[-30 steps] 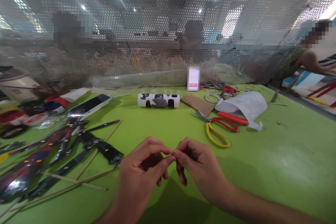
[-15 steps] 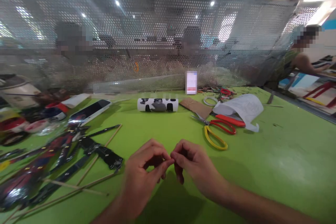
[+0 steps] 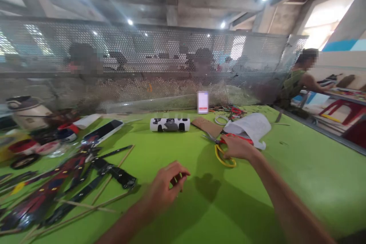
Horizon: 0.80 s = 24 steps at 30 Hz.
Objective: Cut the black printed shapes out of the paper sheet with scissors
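Left hand [image 3: 168, 183]: loosely curled above the table [image 3: 303, 171]; cannot tell whether pinching anything.
Right hand [image 3: 238, 147]: over the handles, grip unclear.
Scissors [image 3: 217, 142]: beside brown card [image 3: 207, 125]; might snag it if dragged.

My right hand [image 3: 238, 147] at the handles of the scissors [image 3: 217, 152], near the paper [image 3: 253, 125] and the cardboard [image 3: 207, 126]; my left hand [image 3: 168, 183] curled above the green table [image 3: 183, 223], thumb and forefinger close together, whether they pinch anything too small to tell; beyond them, the roll [image 3: 169, 125] on its side and a lit phone [image 3: 203, 102] upright before the mesh [image 3: 171, 63]; at left, sticks [image 3: 85, 206] and straps [image 3: 114, 172]
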Each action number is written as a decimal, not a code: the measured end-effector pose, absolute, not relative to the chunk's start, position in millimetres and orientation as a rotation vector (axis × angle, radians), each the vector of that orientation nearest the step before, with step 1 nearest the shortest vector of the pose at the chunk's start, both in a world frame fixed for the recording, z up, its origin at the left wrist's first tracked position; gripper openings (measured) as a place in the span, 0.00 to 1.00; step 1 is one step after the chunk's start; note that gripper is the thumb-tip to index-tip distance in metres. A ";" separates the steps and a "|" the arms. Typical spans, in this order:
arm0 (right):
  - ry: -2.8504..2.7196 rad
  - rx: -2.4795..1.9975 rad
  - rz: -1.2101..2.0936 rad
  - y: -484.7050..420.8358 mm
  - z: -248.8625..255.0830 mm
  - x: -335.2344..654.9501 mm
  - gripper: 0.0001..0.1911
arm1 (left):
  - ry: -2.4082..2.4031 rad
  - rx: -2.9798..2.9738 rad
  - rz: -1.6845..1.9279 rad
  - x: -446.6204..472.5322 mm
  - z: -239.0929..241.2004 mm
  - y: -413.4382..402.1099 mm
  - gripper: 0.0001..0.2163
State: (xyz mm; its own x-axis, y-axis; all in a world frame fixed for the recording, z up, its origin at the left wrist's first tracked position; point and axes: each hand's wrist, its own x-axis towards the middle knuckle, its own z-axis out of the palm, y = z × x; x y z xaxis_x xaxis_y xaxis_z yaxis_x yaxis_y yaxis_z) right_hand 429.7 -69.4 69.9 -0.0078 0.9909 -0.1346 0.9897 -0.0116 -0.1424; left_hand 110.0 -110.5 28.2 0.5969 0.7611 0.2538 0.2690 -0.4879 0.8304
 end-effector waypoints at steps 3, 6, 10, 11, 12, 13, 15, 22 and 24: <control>-2.148 -2.215 0.371 -68.3 63.5 425.1 0.18 | 0.849 1.980 0.734 112.5 29.7 -109.4 0.08; -2.084 -2.148 0.496 -68.3 67.2 430.5 0.13 | 0.859 1.867 0.680 114.3 31.5 -109.1 0.07; -1.999 -1.812 0.738 -71.1 81.3 441.5 0.20 | 0.843 1.756 0.629 119.5 38.7 -109.0 0.07; -1.971 -1.699 0.819 -72.1 84.1 441.2 0.22 | 0.827 1.731 0.626 122.1 41.3 -107.8 0.07; -1.937 -1.580 0.905 -73.0 85.9 438.5 0.24 | 0.807 1.698 0.635 125.4 43.8 -105.8 0.07; -1.896 -1.460 0.991 -73.8 86.5 433.2 0.27 | 0.787 1.663 0.654 129.3 46.1 -103.0 0.07; -1.788 -1.237 1.141 -75.7 83.8 415.4 0.33 | 0.752 1.601 0.713 138.7 48.8 -96.1 0.10; -1.374 -0.824 1.459 -87.8 54.6 336.4 0.32 | 0.598 1.256 0.883 159.8 39.1 -83.9 0.29; -1.306 -0.784 1.520 -91.7 47.5 325.8 0.29 | 0.611 1.214 0.925 156.1 37.6 -84.5 0.27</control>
